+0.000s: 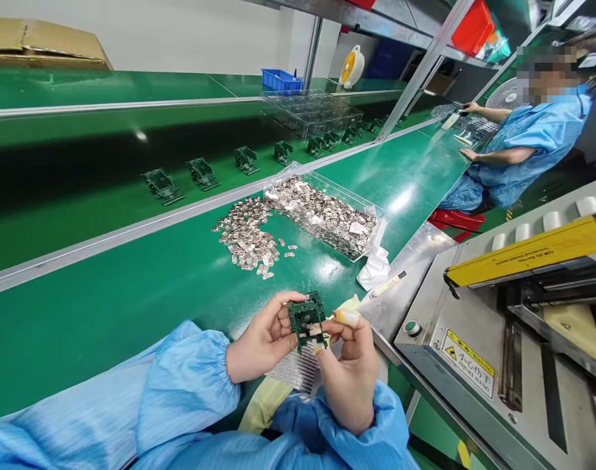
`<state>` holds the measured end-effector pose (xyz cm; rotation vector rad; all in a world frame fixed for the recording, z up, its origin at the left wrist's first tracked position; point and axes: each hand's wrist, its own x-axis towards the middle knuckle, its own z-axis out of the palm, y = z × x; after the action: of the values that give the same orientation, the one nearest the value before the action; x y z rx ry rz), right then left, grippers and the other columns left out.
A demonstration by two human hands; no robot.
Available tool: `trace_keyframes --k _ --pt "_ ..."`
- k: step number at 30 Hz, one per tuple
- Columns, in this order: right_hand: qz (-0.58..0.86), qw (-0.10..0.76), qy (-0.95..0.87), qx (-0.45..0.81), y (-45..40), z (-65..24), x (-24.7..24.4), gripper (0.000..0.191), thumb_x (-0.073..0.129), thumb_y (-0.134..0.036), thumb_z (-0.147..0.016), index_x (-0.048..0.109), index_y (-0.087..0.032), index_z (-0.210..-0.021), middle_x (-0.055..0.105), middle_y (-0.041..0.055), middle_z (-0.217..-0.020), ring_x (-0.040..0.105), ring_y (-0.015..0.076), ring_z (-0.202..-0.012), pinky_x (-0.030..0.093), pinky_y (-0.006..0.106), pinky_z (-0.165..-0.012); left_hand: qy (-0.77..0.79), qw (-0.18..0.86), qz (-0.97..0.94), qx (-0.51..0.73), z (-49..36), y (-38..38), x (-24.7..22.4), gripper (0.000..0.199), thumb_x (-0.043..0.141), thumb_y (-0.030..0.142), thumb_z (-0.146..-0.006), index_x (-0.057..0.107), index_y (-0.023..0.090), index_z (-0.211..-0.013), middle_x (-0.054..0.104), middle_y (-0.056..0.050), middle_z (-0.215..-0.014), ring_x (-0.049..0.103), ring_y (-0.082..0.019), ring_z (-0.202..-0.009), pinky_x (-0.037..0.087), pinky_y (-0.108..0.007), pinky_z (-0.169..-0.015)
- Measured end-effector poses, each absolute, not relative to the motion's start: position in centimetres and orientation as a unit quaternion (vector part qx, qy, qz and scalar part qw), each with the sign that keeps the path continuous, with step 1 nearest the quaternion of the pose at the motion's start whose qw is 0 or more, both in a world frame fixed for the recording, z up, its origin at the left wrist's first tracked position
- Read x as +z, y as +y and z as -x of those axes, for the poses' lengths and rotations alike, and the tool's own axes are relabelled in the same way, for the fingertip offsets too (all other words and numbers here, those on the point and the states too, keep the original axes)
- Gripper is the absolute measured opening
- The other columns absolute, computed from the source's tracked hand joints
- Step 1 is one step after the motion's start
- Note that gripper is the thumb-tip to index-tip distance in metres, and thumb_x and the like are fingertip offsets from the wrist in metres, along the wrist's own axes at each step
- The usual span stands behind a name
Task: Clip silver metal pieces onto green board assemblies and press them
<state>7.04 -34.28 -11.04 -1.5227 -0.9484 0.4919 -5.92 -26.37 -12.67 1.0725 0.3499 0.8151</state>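
A small green circuit-board assembly is held up in front of me, above the near edge of the green table. My left hand grips its left side between thumb and fingers. At its lower right, my right hand has thumb and forefinger pinched together, with yellowish covers on some fingertips; what lies between them is too small to name. Just beyond my hands lies a loose pile of small silvery metal parts. A clear tray full of similar parts stands to its right.
Several green board assemblies line the dark belt beyond a metal rail. A machine with a yellow bar stands at right. A white cloth lies near the tray. A person in blue works at the far right.
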Motion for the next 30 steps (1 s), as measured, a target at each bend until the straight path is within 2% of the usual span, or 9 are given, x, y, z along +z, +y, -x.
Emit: trace_keyframes --k 8,12,17,20,24,30 --pt "0.656 0.578 -0.447 0.19 -34.06 -6.87 -11.18 0.036 0.063 -0.009 -0.073 0.053 -0.023 -0.104 0.069 -0.0031 -0.079 0.063 0.014 -0.071 0.045 0.024 -0.063 0.171 0.746 -0.532 0.363 6.2 -26.46 -12.56 0.041 0.067 0.023 -0.088 0.051 0.032 -0.125 0.064 -0.005 -0.106 0.066 -0.015 -0.094 0.053 -0.023 -0.082" --pt "0.656 0.577 -0.447 0.193 -34.03 -6.58 -11.11 0.031 0.065 -0.01 -0.075 0.054 -0.023 -0.101 0.067 -0.0034 -0.078 0.062 0.0133 -0.069 0.046 0.023 -0.061 0.232 0.698 -0.576 0.357 6.34 -26.64 -12.88 0.031 0.062 0.031 -0.091 0.054 0.028 -0.121 0.063 -0.004 -0.093 0.062 -0.015 -0.08 0.051 -0.024 -0.072" --pt "0.656 0.594 -0.422 0.199 -34.1 -6.4 -11.35 0.028 0.067 -0.013 -0.077 0.057 -0.022 -0.102 0.065 -0.0002 -0.086 0.06 0.0135 -0.072 0.048 0.023 -0.062 0.278 0.667 -0.591 0.358 6.32 -27.15 -13.42 0.031 0.063 0.035 -0.09 0.056 0.027 -0.119 0.063 -0.003 -0.086 0.059 -0.015 -0.071 0.049 -0.025 -0.064" --pt "0.634 0.617 -0.397 0.246 -34.01 -6.39 -11.43 0.027 0.069 -0.014 -0.078 0.059 -0.022 -0.103 0.065 0.0022 -0.094 0.062 0.0141 -0.077 0.052 0.023 -0.065 0.3 0.655 -0.592 0.36 6.32 -27.35 -13.41 0.032 0.065 0.035 -0.088 0.058 0.025 -0.118 0.064 -0.003 -0.085 0.059 -0.016 -0.07 0.049 -0.025 -0.063" --pt "0.578 0.656 -0.355 0.331 -33.62 -6.31 -11.21 0.029 0.069 -0.009 -0.076 0.061 -0.024 -0.099 0.067 -0.001 -0.089 0.065 0.0126 -0.08 0.054 0.021 -0.07 0.302 0.648 -0.608 0.346 6.36 -27.33 -13.2 0.032 0.061 0.034 -0.09 0.056 0.02 -0.118 0.063 -0.004 -0.085 0.059 -0.014 -0.071 0.048 -0.023 -0.065" --pt "0.546 0.678 -0.323 0.372 -33.42 -6.12 -10.93 0.032 0.069 -0.005 -0.073 0.063 -0.025 -0.098 0.068 -0.0012 -0.091 0.067 0.0128 -0.086 0.055 0.02 -0.076 0.289 0.679 -0.584 0.337 6.21 -27.2 -13.06 0.029 0.059 0.032 -0.092 0.052 0.019 -0.117 0.062 -0.003 -0.09 0.057 -0.011 -0.074 0.047 -0.02 -0.067"
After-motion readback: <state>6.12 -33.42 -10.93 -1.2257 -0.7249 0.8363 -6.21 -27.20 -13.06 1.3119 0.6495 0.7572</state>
